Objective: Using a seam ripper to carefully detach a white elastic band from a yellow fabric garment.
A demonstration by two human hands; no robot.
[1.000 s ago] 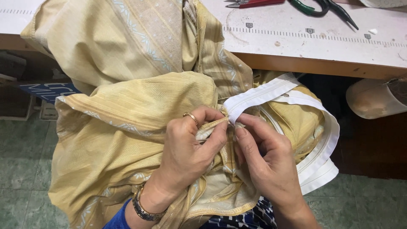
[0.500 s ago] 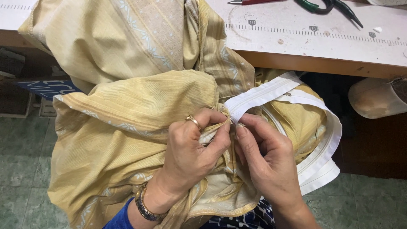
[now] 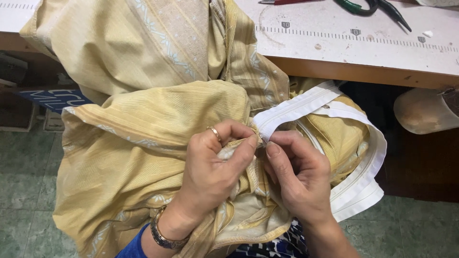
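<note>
Dark blue sign [image 3: 55, 98] with white lettering, left, behind yellow fabric [image 3: 143, 124]

Table [image 3: 334, 52]: white top, wooden front edge, ruler scale printed along it. Yellow cloth [image 3: 143, 52] lies over the table's left part and hangs off the front edge. Right of the cloth, at the far edge: red-handled tool [image 3: 287, 2], then green-handled scissors [image 3: 368, 7]. Small white scrap [image 3: 428, 34] right of the scissors, near the scale. Green tiled floor [image 3: 24, 191] below.
</note>
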